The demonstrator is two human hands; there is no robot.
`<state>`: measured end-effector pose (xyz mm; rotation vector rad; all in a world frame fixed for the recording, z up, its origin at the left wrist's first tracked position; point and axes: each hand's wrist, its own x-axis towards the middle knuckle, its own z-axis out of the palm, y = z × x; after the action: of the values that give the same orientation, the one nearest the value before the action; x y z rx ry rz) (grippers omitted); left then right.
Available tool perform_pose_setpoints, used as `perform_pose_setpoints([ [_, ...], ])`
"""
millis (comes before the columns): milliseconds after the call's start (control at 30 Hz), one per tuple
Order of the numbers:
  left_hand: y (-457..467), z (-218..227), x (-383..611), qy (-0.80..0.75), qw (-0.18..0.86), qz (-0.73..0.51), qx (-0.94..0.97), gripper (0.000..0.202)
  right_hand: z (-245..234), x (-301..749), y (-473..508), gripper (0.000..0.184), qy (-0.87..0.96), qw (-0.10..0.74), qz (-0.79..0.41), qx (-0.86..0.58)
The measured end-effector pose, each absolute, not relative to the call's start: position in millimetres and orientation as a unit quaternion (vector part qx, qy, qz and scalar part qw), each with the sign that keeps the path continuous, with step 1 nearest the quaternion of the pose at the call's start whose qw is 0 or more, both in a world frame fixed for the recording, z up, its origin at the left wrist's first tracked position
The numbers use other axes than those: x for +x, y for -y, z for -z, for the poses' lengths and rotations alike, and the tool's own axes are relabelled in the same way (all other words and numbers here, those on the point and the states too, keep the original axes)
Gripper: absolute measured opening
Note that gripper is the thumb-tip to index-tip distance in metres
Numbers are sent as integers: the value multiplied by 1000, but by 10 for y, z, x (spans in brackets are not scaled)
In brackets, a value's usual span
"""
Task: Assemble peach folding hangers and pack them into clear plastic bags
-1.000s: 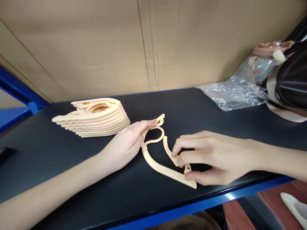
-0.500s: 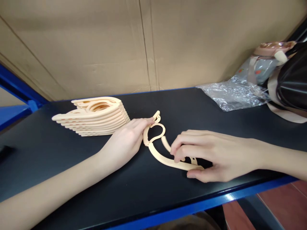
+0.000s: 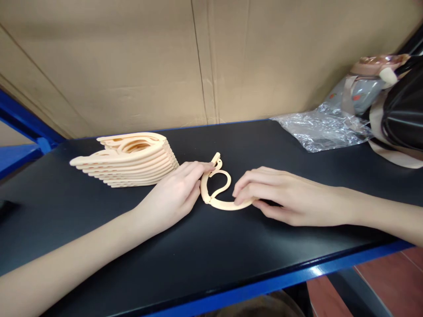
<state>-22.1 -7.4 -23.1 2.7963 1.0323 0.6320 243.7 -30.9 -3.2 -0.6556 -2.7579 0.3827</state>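
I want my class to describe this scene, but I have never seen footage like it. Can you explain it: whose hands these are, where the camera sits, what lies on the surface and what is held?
There is no machine here. A person works with two bare hands, and the one picture comes from a camera worn on their head, looking forward and down. The left hand grips the looped end of a cream plastic curved piece lying on the black tabletop. The right hand covers its other end; whether it grips or only presses is hidden. To the left sits a stack of similar cream plastic pieces. At far right lies a crumpled clear plastic bag, and a brown cardboard wall stands behind.
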Motion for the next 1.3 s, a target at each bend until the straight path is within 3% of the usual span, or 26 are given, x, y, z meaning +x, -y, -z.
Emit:
perform_pose_setpoints([
  [200,95,188,-220,-308,37,-184,933,30,130,2462,239,19,917,194,54,-345],
  [333,99,180,-227,-290,27,-170,941,30,137,2464,231,12,910,198,68,-357],
  [633,104,172,-205,-243,-26,-180,953,28,107,2408,355,32,922,199,67,-324],
  [1067,113,166,-216,-257,-1,-178,950,48,163,2428,299,82,944,158,-75,-281],
  [1233,105,193,-247,-279,32,-147,948,78,160,2427,273,76,945,159,-141,-247],
  [1300,97,204,-261,-276,43,-144,949,80,152,2428,265,75,945,155,-158,-241],
])
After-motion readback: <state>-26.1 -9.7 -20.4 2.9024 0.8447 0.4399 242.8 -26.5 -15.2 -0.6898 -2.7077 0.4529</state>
